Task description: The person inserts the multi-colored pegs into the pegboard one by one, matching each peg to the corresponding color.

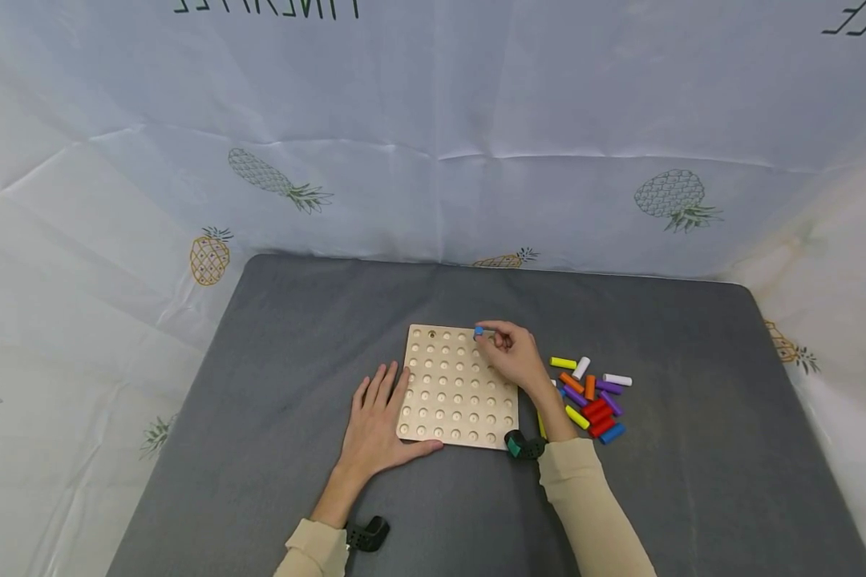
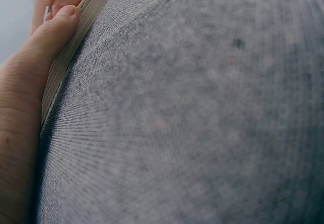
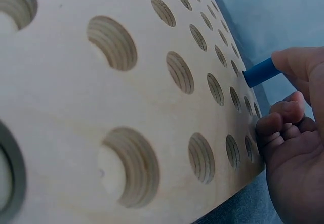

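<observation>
Hands, as observed: with the right hand (image 1: pixel 511 353) we are pinching one blue peg (image 3: pixel 261 72) between thumb and forefinger, the other fingers curling beneath. Our left hand (image 1: pixel 375 425) is lying with fingers extended and thumb spread wide, touching the left and near edges of the pegboard (image 1: pixel 451 389); it is gripping no peg.

Position: we are holding the blue peg at the board's far edge, right of centre; whether its lower end is entering a hole, we are not able to tell.

Handling (judged): we are expecting a light, stiff, hardly fragile peg, its smooth round side perhaps slipping slightly. We are favouring a fingertip hold near the upper end, leaving the lower end bare. We are taking the board to be rigid wood, heavier than any peg, best held by its edges.

Containers: in the nearer round holes (image 3: pixel 142 168) we are seeing only grained walls and pale floors; one hole (image 1: pixel 432 335) near the far left corner is looking darker, content unclear. Loose pegs (image 1: pixel 593 407) in six colours are lying heaped right of the board on the grey-covered bench (image 1: pixel 693 481).
</observation>
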`<state>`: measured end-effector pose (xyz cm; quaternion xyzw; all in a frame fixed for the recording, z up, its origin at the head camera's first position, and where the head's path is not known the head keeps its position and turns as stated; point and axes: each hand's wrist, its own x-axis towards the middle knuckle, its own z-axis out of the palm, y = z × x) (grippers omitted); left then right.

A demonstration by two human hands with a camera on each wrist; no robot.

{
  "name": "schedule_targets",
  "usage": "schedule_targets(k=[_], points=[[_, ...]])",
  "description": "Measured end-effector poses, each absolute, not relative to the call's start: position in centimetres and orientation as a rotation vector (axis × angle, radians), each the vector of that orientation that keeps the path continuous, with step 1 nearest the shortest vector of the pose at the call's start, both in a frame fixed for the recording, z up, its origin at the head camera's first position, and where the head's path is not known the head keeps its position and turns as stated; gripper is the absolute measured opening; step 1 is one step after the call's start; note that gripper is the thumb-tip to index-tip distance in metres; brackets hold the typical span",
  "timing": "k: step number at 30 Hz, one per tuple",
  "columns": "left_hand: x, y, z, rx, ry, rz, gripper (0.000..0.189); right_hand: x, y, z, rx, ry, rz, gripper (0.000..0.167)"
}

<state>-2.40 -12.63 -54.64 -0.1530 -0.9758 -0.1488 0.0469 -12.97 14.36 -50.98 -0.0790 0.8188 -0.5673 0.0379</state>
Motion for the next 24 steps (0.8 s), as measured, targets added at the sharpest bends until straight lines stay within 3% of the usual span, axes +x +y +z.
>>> schedule_targets(k=[24], points=[[-2.38, -12.70, -54.80, -0.481, -2.953, -0.485, 0.128, -12.90, 14.49, -50.87, -0.269, 2.545, -1.620, 0.029]])
